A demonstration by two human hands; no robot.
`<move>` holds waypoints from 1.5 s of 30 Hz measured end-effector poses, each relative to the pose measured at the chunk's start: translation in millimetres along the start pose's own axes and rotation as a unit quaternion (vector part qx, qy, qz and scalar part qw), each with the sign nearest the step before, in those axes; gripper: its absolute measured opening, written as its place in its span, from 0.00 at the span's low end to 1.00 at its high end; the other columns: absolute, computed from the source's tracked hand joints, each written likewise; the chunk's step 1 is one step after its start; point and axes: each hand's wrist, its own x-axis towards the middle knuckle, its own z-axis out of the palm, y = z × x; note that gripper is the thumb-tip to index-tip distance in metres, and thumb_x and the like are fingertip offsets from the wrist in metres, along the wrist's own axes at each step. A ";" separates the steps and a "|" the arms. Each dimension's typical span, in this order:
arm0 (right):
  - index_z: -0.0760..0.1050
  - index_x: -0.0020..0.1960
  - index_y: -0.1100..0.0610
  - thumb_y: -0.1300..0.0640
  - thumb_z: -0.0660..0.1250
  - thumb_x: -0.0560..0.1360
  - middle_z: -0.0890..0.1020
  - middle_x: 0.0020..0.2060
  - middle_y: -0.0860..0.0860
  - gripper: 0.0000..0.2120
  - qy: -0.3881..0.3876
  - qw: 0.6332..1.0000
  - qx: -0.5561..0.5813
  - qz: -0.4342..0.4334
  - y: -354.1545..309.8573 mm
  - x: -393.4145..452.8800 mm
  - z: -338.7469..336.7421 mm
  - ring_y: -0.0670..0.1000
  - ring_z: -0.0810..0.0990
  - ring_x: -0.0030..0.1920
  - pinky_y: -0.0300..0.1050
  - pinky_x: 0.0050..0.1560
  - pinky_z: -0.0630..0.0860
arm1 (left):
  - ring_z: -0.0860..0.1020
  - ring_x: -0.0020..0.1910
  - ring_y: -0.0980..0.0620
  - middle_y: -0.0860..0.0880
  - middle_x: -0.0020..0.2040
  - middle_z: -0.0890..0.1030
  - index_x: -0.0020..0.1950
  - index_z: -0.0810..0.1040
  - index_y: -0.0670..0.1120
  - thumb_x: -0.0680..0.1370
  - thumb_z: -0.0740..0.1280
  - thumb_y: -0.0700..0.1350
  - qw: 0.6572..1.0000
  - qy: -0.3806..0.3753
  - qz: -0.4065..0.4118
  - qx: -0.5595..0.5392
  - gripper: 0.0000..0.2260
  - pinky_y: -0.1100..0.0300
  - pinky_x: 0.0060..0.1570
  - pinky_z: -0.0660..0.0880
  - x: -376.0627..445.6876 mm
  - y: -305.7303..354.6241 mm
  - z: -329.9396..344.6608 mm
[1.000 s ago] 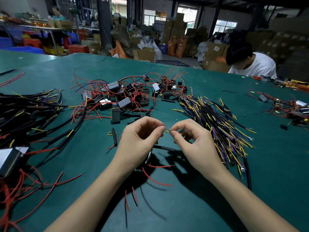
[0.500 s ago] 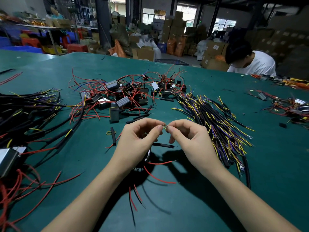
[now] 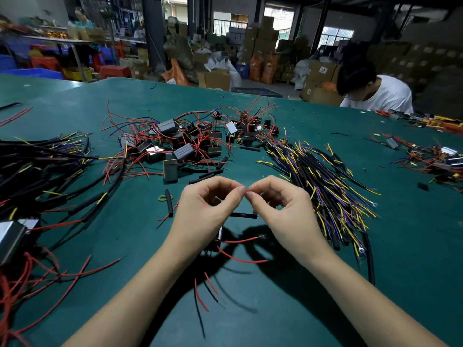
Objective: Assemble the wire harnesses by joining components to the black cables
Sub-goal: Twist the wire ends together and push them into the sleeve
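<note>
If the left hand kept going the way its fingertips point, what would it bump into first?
The left hand points its fingertips rightward at the right hand, and they nearly touch already around a thin wire end. So it would most likely meet the right hand's fingertips first, though depth is hard to judge.

A wide green table (image 3: 300, 309) is stretching away beyond the hands. At its far right edge a person in a white shirt (image 3: 383, 95) is bending over. Behind them, stacked cardboard boxes (image 3: 260, 43) are filling a dim warehouse, with dark pillars (image 3: 153, 33) standing far left and daylight coming through barred windows (image 3: 337, 35). Red stools (image 3: 114, 71) are sitting far left.
</note>
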 end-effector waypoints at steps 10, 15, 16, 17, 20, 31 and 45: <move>0.80 0.41 0.57 0.63 0.70 0.72 0.81 0.35 0.47 0.03 0.039 0.990 -0.068 -0.115 -4.3 -0.2 0.5 0.46 0.77 0.35 0.38 0.38 0.73 | 0.74 0.31 0.57 0.52 0.32 0.80 0.37 0.81 0.44 0.75 0.69 0.40 0.998 0.038 -0.012 0.045 0.07 0.63 0.35 0.71 -1.6 7.5 4.2; 0.80 0.39 0.61 0.66 0.67 0.73 0.81 0.36 0.52 0.06 0.044 0.885 -0.314 -0.341 0.3 5.0 -7.9 0.53 0.78 0.33 0.47 0.35 0.72 | 0.69 0.29 0.58 0.53 0.27 0.75 0.30 0.78 0.43 0.73 0.69 0.41 0.988 0.027 -0.149 0.014 0.12 0.69 0.31 0.66 2.2 14.0 7.7; 0.80 0.38 0.60 0.65 0.66 0.74 0.81 0.35 0.51 0.07 0.051 0.853 -0.362 -0.372 2.0 5.5 -8.7 0.54 0.78 0.32 0.48 0.34 0.71 | 0.68 0.29 0.58 0.53 0.26 0.74 0.28 0.77 0.45 0.73 0.69 0.43 0.985 0.008 -0.174 0.019 0.13 0.69 0.31 0.65 3.4 14.5 6.2; 0.80 0.38 0.60 0.64 0.66 0.74 0.81 0.35 0.51 0.08 0.054 0.841 -0.383 -0.377 2.5 5.5 -9.1 0.54 0.78 0.31 0.49 0.33 0.70 | 0.68 0.28 0.59 0.54 0.25 0.74 0.28 0.76 0.45 0.73 0.69 0.43 0.982 -0.012 -0.189 0.020 0.14 0.70 0.30 0.64 4.2 15.3 4.1; 0.79 0.41 0.58 0.63 0.68 0.72 0.81 0.37 0.48 0.03 0.031 0.908 -0.311 -0.278 0.9 3.5 -8.3 0.51 0.75 0.31 0.51 0.38 0.70 | 0.73 0.28 0.62 0.54 0.28 0.78 0.38 0.80 0.45 0.75 0.69 0.43 0.988 -0.039 -0.146 0.023 0.06 0.72 0.34 0.68 2.7 20.3 0.6; 0.78 0.39 0.53 0.63 0.70 0.73 0.77 0.30 0.39 0.07 -0.045 0.998 -0.052 -0.007 -3.9 1.3 -9.4 0.43 0.71 0.30 0.36 0.33 0.66 | 0.75 0.43 0.52 0.57 0.37 0.77 0.46 0.79 0.50 0.73 0.66 0.52 0.881 -0.095 0.191 0.421 0.07 0.49 0.54 0.65 -0.4 22.4 -15.0; 0.76 0.42 0.55 0.60 0.66 0.73 0.78 0.37 0.45 0.02 -0.057 0.944 -0.277 -0.172 -2.0 2.4 -15.2 0.50 0.74 0.35 0.47 0.41 0.70 | 0.78 0.42 0.47 0.51 0.39 0.78 0.42 0.79 0.48 0.75 0.58 0.50 0.817 -0.103 0.225 0.522 0.12 0.51 0.50 0.71 2.9 20.9 -10.8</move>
